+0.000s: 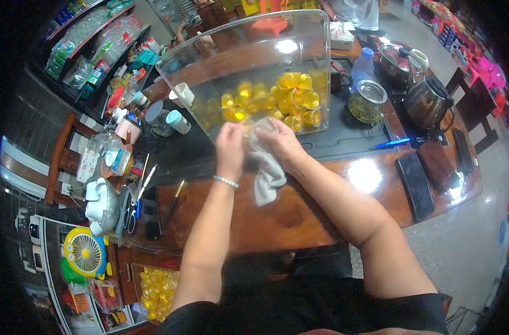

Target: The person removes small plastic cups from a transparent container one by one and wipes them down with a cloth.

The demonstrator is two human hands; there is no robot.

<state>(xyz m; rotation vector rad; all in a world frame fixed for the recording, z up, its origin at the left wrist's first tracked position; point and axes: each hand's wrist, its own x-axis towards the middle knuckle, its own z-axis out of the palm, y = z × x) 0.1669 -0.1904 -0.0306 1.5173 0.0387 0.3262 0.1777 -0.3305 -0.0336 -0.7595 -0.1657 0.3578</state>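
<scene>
— How is the grip placed on each side?
— On the right, a pale cloth (pixel 269 181) is held in the right hand (pixel 285 146), with its grip closed on the upper part and the loose end left hanging over the near side. The left hand (pixel 230 148) is brought close beside it, fingers drawn together; whether anything is pinched there cannot be told, since the fingertips are blurred.

— Where are the yellow pieces to be found?
— Rounded yellow pieces (pixel 295 101) are heaped low inside a clear bin (pixel 238 61), just beyond both hands. The bin is set on the far part of the surface (pixel 307 220), with a glass jar (pixel 368 106) stood to its right and a white cup (pixel 182 95) to its left.

— What could go wrong from here?
— A piece could be dropped if it were squeezed through slack cloth, as its rounded side looks likely to slip. The hanging end could also be caught between bin and surface if the hands were lowered. If the bin were nudged to the right, the jar could be knocked, little room being left between them.
</scene>
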